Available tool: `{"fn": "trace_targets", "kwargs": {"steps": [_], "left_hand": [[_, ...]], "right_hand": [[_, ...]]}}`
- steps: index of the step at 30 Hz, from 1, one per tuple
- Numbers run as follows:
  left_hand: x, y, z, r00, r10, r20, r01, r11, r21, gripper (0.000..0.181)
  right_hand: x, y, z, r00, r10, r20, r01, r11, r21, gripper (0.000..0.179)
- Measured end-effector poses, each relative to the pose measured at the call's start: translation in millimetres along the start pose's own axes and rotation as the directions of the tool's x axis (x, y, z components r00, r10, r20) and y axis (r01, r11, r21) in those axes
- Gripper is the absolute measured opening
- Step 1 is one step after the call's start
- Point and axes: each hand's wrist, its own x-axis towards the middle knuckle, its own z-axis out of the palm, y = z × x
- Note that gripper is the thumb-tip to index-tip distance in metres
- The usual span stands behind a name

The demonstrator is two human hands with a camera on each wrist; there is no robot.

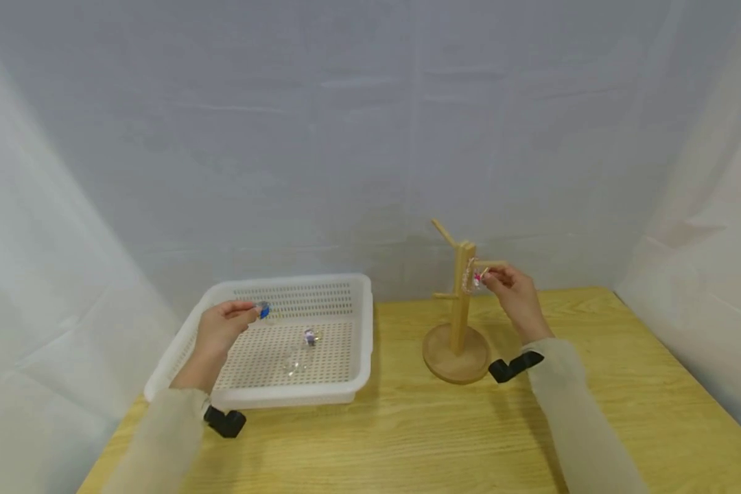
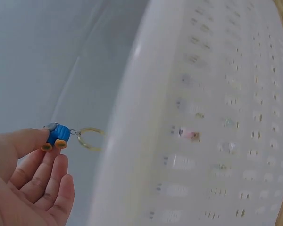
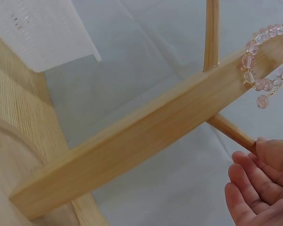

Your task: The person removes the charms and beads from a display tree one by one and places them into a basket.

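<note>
Over the white basket (image 1: 363, 329), my left hand (image 1: 219, 329) pinches a small blue figure keychain (image 2: 59, 135) with orange feet. Its gold ring (image 2: 90, 139) dangles free on a short chain. At the wooden stand (image 1: 462, 302), my right hand (image 3: 264, 183) has thumb and fingertips at the end of a side peg (image 3: 232, 133), the other fingers curled loosely beneath. A pink beaded bracelet (image 3: 249, 61) hangs near the top of the post. In the head view a small pink charm (image 1: 477, 280) shows beside the right fingertips, partly overlapped by them.
Inside the basket lie a small purple-and-white figure keychain (image 1: 311, 337) and some clear, shiny pieces (image 1: 293, 368). The stand's round base (image 1: 444, 363) rests on the wooden table (image 1: 401, 439), right of the basket. Pale sheeting (image 1: 401, 137) hangs behind and at both sides.
</note>
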Motion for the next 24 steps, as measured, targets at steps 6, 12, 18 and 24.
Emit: {"fn": "trace_targets", "kwargs": {"steps": [6,12,18,24], "left_hand": [[5.1,-3.8,-3.0,1.000,0.012,-0.020,-0.011,0.999,0.033,0.038],[8.7,-9.4,-3.9,0.998,0.019,-0.056,-0.018,1.000,0.006,0.037],[12.2,-14.1,-3.4,0.996,-0.016,-0.084,0.011,0.998,-0.059,0.039],[14.5,-13.4,-2.0,0.993,-0.050,-0.107,0.040,0.995,-0.092,0.040]], "right_hand": [[5.0,2,6,1.000,0.023,0.019,-0.026,0.988,0.152,0.038],[5.9,6,9,1.000,0.021,-0.002,-0.020,0.976,0.218,0.035],[4.6,9,11,1.000,0.008,-0.025,-0.001,0.966,0.260,0.033],[3.5,6,14,0.998,0.046,-0.038,-0.034,0.962,0.272,0.023]]}}
